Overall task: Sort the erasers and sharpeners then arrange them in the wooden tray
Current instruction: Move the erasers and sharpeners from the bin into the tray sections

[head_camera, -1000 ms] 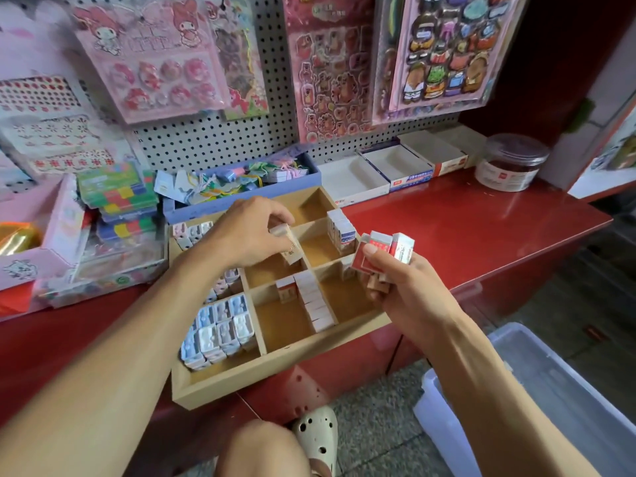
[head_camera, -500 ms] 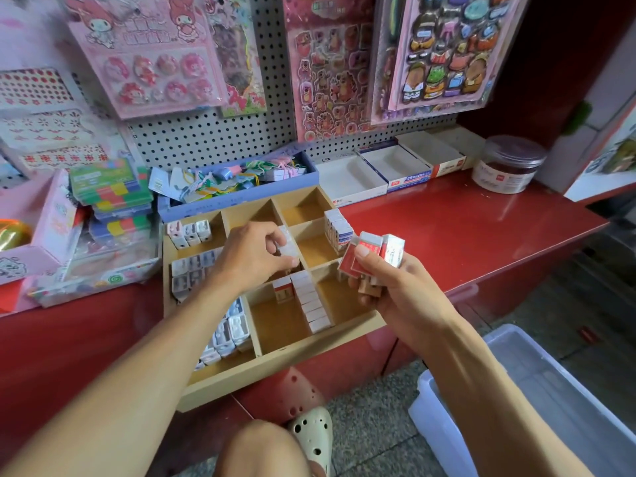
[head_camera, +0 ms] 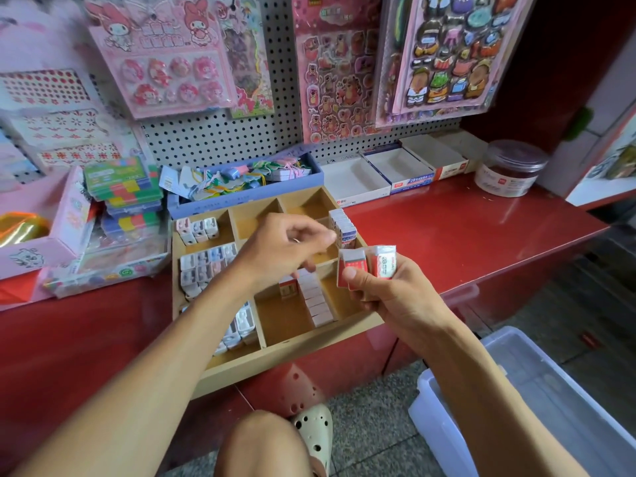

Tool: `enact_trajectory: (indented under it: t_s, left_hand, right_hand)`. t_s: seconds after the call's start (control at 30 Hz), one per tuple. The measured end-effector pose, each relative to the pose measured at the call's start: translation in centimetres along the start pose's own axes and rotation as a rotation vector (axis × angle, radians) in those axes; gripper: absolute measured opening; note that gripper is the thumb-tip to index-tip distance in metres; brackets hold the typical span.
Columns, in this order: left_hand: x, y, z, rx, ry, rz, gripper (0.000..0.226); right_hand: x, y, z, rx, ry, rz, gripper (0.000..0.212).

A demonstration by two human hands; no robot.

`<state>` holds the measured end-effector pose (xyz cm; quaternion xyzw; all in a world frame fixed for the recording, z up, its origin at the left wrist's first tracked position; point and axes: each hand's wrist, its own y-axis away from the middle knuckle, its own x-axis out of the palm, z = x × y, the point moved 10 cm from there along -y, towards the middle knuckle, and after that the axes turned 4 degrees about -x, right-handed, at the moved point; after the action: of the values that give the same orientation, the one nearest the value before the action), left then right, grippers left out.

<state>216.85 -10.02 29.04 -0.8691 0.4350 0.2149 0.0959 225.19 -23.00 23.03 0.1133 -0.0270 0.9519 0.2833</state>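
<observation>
Glossy red counter (head_camera: 447, 235), compartmented wooden tray (head_camera: 292, 346), right hand (head_camera: 389, 290) grip clamped on boxy erasers (head_camera: 366, 266), left hand (head_camera: 282, 253) loosely curled, empty.

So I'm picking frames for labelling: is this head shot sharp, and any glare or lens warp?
Head view: the left hand is motion-blurred at the fingers; the erasers in the right hand read fairly sharp; window glare streaks the red counter; wide-angle bending curves the pegboard and edges.
</observation>
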Motion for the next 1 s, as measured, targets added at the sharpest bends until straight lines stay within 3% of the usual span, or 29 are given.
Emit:
enact_trajectory:
  t_s: [0.07,0.23,0.33,0.43,0.63,0.83,1.0]
  left_hand:
    - [1.3,0.8,-1.4,0.010,0.033,0.127,0.004]
    - [1.8,1.9,-2.0,-0.036,0.097,0.210,0.017]
    - [0.4,2.2,-1.8,-0.036,0.081,0.163,0.012]
    - [-1.5,2.9,-0.8,-0.074,0.072,0.079,0.008]
    - [-3.9,4.5,4.2,-0.137,-0.217,-0.054,0.007]
    - [-1.7,4.5,5.5,-0.086,-0.423,-0.123,0.021]
    - [-1.1,4.2,4.8,-0.036,-0.481,-0.179,0.034]
  right_hand:
    - [0.6,0.1,0.5,-0.011,0.029,0.025,0.040]
    - [2.0,0.4,2.1,-0.055,0.163,0.070,0.035]
    - [2.0,0.9,1.9,-0.021,0.087,0.041,0.044]
    - [1.4,1.7,0.9,0.094,-0.123,-0.017,0.031]
    - [0.3,2.5,-0.5,0.244,-0.452,-0.120,0.027]
    - [0.0,2.5,-0.5,0.189,-0.491,-0.104,0.049]
    - [0.0,2.3,-0.8,0.208,-0.464,-0.125,0.042]
